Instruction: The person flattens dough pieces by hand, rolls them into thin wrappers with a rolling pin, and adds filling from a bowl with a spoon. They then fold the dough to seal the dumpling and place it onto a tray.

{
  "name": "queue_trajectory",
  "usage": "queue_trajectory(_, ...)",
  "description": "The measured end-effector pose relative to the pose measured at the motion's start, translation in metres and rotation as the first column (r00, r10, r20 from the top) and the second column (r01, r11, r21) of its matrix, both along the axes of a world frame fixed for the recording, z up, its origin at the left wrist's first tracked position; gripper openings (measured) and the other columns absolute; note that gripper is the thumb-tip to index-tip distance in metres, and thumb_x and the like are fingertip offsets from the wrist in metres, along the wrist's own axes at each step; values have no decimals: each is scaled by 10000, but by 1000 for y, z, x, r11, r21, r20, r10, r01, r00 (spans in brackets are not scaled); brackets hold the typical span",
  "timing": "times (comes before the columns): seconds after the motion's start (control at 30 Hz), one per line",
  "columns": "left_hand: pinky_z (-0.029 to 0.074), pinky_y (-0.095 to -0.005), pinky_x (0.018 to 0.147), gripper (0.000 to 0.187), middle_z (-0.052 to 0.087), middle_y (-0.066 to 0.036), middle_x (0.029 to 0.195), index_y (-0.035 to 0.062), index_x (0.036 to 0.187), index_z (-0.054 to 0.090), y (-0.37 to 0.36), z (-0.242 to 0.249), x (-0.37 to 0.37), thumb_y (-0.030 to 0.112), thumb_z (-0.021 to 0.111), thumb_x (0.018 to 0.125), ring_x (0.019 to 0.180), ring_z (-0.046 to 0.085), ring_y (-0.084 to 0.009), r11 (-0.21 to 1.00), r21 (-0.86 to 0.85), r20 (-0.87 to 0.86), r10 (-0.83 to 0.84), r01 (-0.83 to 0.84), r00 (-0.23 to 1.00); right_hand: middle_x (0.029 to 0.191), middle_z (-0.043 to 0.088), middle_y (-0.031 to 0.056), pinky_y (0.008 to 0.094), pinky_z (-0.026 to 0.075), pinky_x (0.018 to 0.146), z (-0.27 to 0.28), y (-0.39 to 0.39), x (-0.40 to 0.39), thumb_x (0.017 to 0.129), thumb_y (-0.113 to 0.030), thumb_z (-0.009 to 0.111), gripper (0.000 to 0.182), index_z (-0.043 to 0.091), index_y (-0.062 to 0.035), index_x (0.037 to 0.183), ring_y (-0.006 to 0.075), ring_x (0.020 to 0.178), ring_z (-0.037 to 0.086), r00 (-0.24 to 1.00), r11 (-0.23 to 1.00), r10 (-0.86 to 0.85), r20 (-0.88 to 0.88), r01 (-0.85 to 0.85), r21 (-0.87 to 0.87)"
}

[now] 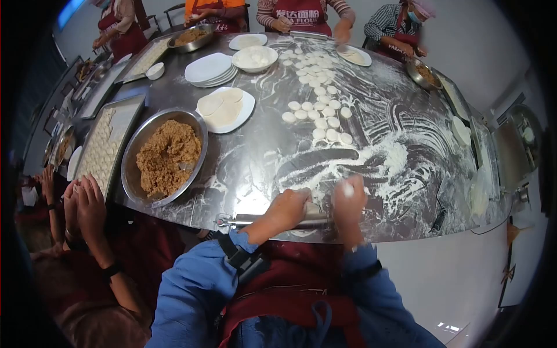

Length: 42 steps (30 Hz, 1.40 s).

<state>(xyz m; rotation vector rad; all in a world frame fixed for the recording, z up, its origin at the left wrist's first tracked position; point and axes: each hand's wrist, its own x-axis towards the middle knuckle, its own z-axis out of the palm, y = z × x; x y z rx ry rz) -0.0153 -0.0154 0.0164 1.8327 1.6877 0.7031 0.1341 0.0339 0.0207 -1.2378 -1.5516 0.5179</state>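
Observation:
My left hand (289, 207) is closed just over a shiny metal roller (249, 218) that lies along the table's near edge. Its fingertips are turned away, so what they hold, if anything, is hidden. A short distance to the right, my right hand (348, 203) is curled closed, with a bit of white dough (348, 189) showing at its fingers. Beyond both hands, loose flour (396, 155) is smeared over the metal table. Several small round dough pieces (332, 135) lie farther off, in a long patch toward the far side.
On the left are a steel bowl of brown filling (168, 159), a plate of flat wrappers (239, 119), stacked white plates (209, 69) and a tray of dumplings (104, 142). A co-worker's hands (87, 200) are close at my left. Other people work around the table's far side.

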Motion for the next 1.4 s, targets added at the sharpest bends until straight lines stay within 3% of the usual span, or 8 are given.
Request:
queue_trajectory(0.13,481,-446,658,107,624,-182,781,82,873,595,8,-10,9,75,532,787,739,607,-377,995,101,-19,23,-21,1000,635,498,168,404,400,539,7,32,-23,761,-67,595,139,463,-29,778,323,565,492,995,994,-10,100,0,107)
queue_trajectory(0.43,479,-461,652,130,634,-175,774,102,923,614,0,-6,2,149,549,822,737,612,-372,997,43,-65,-55,58,996,638,513,155,382,430,542,-11,2,1,783,-67,583,128,460,-31,772,298,559,526,986,981,-32,-161,0,-194)
queue_trajectory(0.57,480,-458,674,144,637,-174,801,89,930,623,5,-9,13,146,543,825,759,612,-370,993,114,-32,23,-19,999,627,504,183,407,406,522,2,26,-13,792,-71,571,128,451,-30,778,338,550,520,996,980,4,86,-20,197)
queue_trajectory(0.73,491,-355,748,193,654,-126,847,80,978,633,2,-8,-21,101,624,787,804,636,-276,993,-45,130,-103,110,986,622,498,152,393,426,533,-32,-11,22,776,-70,587,124,466,-41,784,313,546,533,995,996,41,-86,-47,-77)
queue_trajectory(0.9,472,-311,766,190,638,-110,939,19,996,628,35,46,-126,128,550,861,862,586,-176,904,-14,399,396,-427,827,631,525,143,378,451,549,-23,-23,25,770,-70,594,108,494,-47,806,317,569,564,985,992,61,-159,-77,-100)
queue_trajectory(1.0,462,-307,837,361,610,-147,1056,5,1199,521,57,49,-172,84,553,847,963,578,-200,541,301,317,720,-785,618,653,548,153,384,461,560,-7,-24,20,767,-81,601,112,501,-46,804,330,599,587,998,996,35,-58,-39,-83)
queue_trajectory(1.17,459,-314,873,376,610,-130,1115,30,1216,529,90,52,-131,89,554,846,1018,586,-208,974,34,16,222,-222,975,653,554,162,399,465,558,-6,-22,19,762,-106,622,128,514,-53,804,349,608,592,999,999,41,10,-41,-15)
queue_trajectory(1.4,464,-373,878,395,534,-151,1226,51,1218,515,168,-20,-29,141,544,834,1049,560,-323,916,257,-319,-219,306,922,643,551,155,400,462,549,2,-22,19,752,-113,639,144,518,-54,805,369,599,582,995,992,90,-44,-94,-83)
